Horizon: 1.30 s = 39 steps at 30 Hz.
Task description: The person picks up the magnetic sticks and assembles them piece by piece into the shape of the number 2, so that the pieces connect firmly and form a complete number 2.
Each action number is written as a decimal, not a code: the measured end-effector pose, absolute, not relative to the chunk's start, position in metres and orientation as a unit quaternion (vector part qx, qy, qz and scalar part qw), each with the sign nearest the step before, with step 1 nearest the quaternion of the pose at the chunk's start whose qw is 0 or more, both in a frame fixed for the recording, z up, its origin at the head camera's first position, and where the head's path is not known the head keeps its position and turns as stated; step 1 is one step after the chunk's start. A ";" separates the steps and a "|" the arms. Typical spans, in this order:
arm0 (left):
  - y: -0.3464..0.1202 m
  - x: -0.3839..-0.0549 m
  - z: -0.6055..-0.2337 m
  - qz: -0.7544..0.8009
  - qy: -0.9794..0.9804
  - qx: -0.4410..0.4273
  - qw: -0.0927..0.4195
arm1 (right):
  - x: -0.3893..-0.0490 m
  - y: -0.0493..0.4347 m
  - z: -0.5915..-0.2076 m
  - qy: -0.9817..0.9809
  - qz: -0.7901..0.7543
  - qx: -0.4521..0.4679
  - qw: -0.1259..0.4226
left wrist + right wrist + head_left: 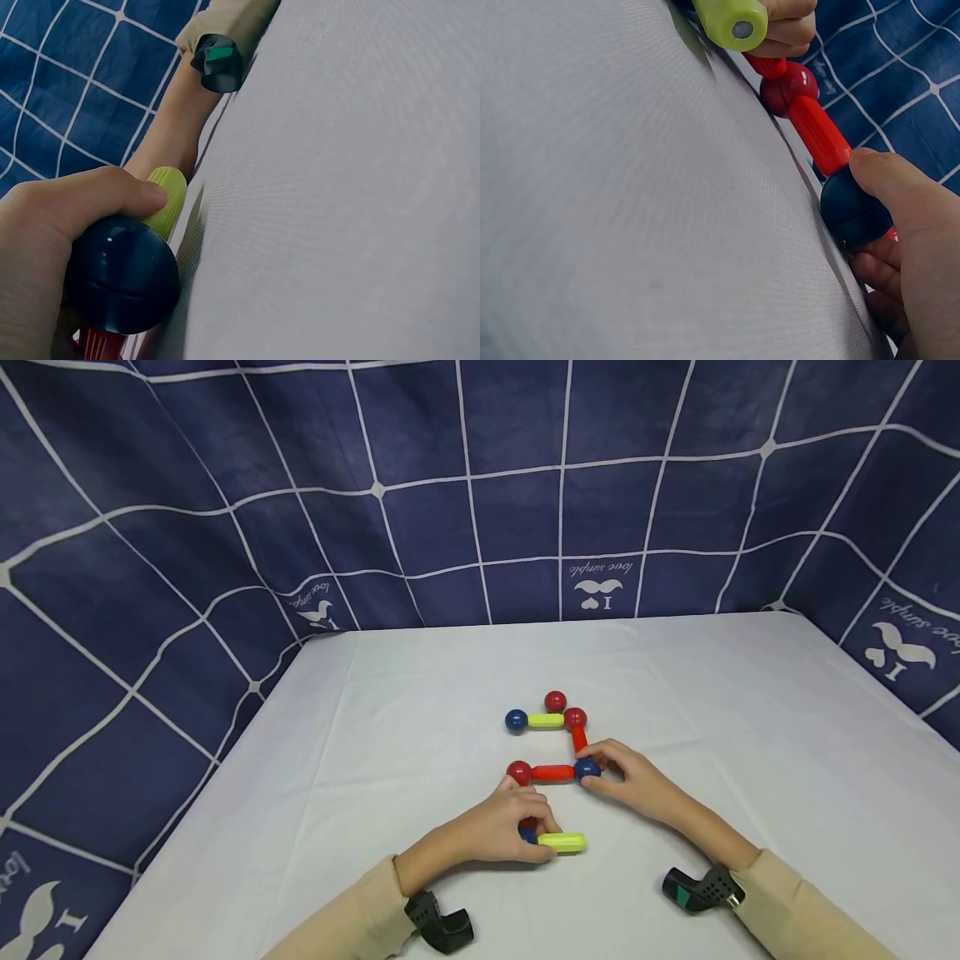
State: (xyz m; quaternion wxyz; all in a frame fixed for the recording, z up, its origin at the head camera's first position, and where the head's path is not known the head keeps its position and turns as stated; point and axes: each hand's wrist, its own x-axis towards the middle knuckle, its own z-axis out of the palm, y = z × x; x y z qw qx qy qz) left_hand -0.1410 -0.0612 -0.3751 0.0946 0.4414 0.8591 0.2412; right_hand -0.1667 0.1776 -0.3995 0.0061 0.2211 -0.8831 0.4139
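A zigzag chain of magnetic rods and balls lies on the white table. My left hand [498, 827] grips its near corner, a blue ball [122, 274], with the thumb against a yellow-green rod [566, 842] that points right. Its fingers partly hide the red rod [103, 344] leading up to a red ball [519, 772]. From there a red rod [552, 773] runs across to another blue ball [587, 768], which my right hand [626, 777] pinches between thumb and fingers. Beyond it, a red rod [579, 738] joins a far red ball [575, 718].
From the far red ball a yellow-green rod [546, 720] extends left to a blue ball [517, 721]. Another red ball [556, 701] sits just behind; whether it touches the chain I cannot tell. A navy checked cloth [517, 518] hangs behind the white table [420, 693].
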 end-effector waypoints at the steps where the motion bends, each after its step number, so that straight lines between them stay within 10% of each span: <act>1: -0.061 -0.142 -0.375 0.241 0.859 0.443 0.091 | -0.167 0.178 -0.399 -0.884 0.413 0.220 0.007; 39: -0.061 -0.141 -0.381 0.231 0.857 0.455 0.074 | -0.178 0.178 -0.402 -0.878 0.433 0.202 0.032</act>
